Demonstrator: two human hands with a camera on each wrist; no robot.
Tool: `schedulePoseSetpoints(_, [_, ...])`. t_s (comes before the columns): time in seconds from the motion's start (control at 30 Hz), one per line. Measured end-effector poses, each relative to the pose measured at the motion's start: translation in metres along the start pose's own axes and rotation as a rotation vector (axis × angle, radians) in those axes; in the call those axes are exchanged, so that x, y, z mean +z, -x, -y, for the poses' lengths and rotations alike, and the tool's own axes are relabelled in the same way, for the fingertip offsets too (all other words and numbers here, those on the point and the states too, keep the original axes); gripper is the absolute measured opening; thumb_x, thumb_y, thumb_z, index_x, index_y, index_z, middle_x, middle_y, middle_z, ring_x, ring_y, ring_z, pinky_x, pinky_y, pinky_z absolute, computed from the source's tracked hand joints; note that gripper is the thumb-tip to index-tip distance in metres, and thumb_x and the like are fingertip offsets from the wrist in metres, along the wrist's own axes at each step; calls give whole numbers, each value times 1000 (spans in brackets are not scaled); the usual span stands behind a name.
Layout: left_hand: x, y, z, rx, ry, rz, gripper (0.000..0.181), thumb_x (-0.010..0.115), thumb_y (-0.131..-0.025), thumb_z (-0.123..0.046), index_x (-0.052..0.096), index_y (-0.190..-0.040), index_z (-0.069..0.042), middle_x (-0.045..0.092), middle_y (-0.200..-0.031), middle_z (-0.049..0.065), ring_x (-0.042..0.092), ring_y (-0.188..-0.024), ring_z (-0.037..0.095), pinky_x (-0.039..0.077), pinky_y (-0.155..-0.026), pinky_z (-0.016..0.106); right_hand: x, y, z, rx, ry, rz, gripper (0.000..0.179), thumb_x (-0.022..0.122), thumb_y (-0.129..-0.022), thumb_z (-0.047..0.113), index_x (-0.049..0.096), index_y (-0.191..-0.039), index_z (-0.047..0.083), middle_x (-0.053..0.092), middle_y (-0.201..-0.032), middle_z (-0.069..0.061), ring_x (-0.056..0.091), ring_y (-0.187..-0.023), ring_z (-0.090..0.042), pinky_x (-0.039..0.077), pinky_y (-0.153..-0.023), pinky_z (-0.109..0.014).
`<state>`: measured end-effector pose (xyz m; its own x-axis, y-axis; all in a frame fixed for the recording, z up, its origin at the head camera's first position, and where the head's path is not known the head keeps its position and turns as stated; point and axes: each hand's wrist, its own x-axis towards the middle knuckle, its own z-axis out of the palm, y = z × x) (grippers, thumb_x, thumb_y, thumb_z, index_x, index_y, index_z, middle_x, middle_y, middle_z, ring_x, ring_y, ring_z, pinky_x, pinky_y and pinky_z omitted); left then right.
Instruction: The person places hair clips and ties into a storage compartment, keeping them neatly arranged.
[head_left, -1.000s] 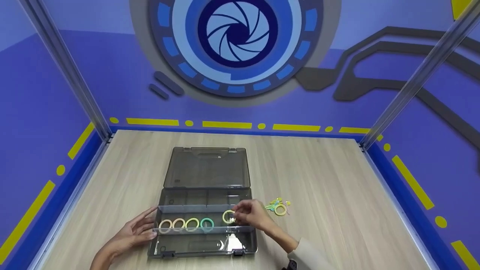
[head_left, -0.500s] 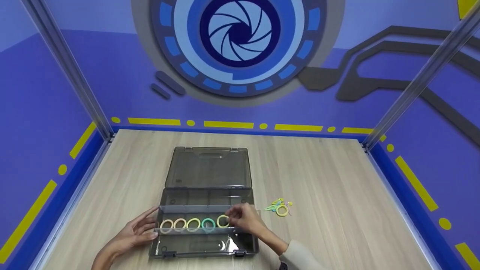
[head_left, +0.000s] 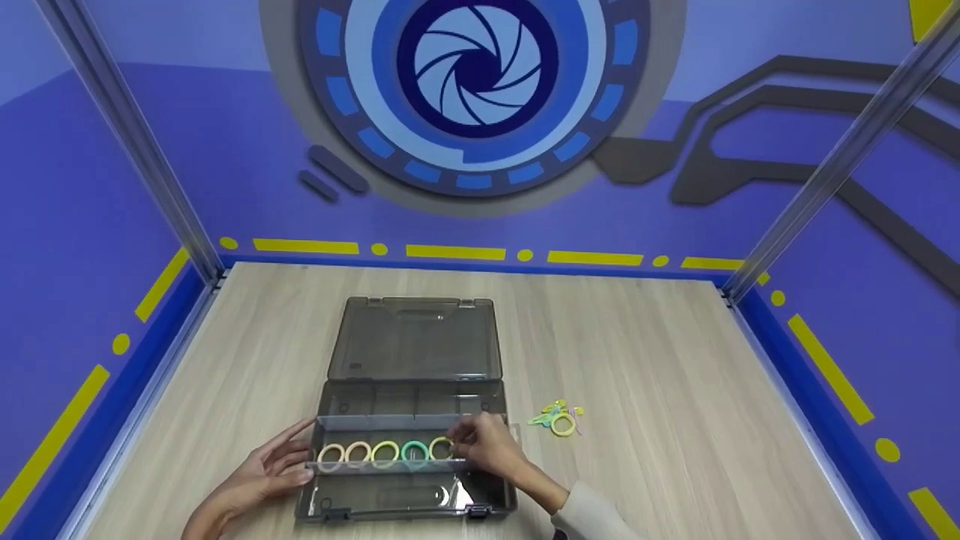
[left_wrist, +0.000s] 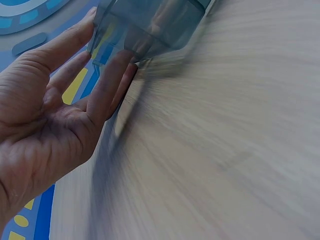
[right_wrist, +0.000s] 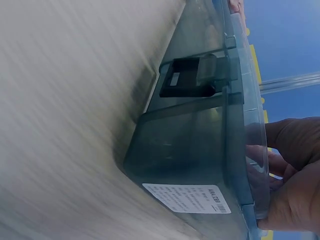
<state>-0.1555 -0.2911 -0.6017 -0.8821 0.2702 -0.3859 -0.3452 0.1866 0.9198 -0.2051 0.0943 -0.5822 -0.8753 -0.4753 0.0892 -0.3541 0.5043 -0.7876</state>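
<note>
A smoky, see-through plastic storage box (head_left: 382, 491) lies with its lid (head_left: 415, 337) laid back. Along its middle compartment runs a row of rings, from a peach ring (head_left: 321, 456) at the left to a green ring (head_left: 403, 452). My right hand (head_left: 489, 446) reaches over the box's right side and pinches a yellow ring (head_left: 433, 445) beside the green one. The fingertips hide part of that ring. My left hand (head_left: 259, 474) rests its extended fingers against the box's left side; in the left wrist view those fingers (left_wrist: 107, 82) touch the box corner (left_wrist: 160, 40).
Right of the box lies a small pile of pastel pieces (head_left: 541, 420) with a yellow ring (head_left: 563, 434) among them. The right wrist view shows the box's black latch (right_wrist: 185, 77) and a white label (right_wrist: 190, 198). Blue panels (head_left: 487, 217) enclose the wooden table (head_left: 652, 375).
My right hand has carried the yellow ring left and down, from above the compartment into place beside the green ring. My left hand has stayed at the box's left side.
</note>
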Motion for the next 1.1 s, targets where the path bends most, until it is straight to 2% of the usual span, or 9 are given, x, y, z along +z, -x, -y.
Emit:
schedulePoseSetpoints(0.13, [1,0,-1,-5,-2,-6,89,74,-95,-21,19,-164,-14,43,-153,22,52,-135,24,51,-105,33,-2,3,1,-3,-30,-6,12,74,-81,-8,75,-93,-6,77,-85,-18,75,-74,-23,57,-66,-21])
schedulePoseSetpoints(0.33, [1,1,1,14,-5,6,89,73,-96,-19,17,-164,-11,42,-153,26,52,-136,27,52,-104,31,-13,11,5,23,-89,-58,9,75,-85,-3,76,-94,-3,78,-86,-14,69,-71,-8,55,-66,-18])
schedulePoseSetpoints(0.47, [-1,2,2,46,-4,25,89,72,-96,-17,15,-164,-9,39,-153,30,50,-137,31,52,-100,25,-27,20,8,31,-139,-97,10,76,-87,-1,75,-96,-5,77,-88,-15,63,-69,0,54,-64,-17])
schedulePoseSetpoints(0.53, [-2,2,3,64,0,41,90,71,-96,-15,13,-164,-7,37,-154,32,50,-138,32,51,-98,22,-36,25,9,39,-173,-108,12,75,-87,0,75,-98,-5,77,-90,-17,64,-68,-2,55,-63,-18])
schedulePoseSetpoints(0.7, [-4,2,4,80,1,67,88,69,-98,-15,13,-164,-7,37,-154,33,51,-137,31,50,-97,21,-59,39,0,84,-246,-150,15,75,-88,0,74,-101,-6,75,-90,-21,69,-65,-14,61,-58,-32])
schedulePoseSetpoints(0.83, [-4,2,4,74,3,68,88,69,-98,-16,13,-164,-8,36,-154,32,51,-136,28,50,-96,21,-78,49,-12,139,-238,-198,15,74,-89,1,74,-103,-5,75,-89,-19,71,-66,-19,61,-58,-37])
schedulePoseSetpoints(1.1, [-3,0,1,70,16,67,88,69,-97,-15,12,-164,-9,35,-155,33,51,-136,28,51,-96,22,-106,62,-41,216,-190,-279,17,74,-90,2,73,-104,-7,74,-89,-20,72,-68,-17,60,-57,-31])
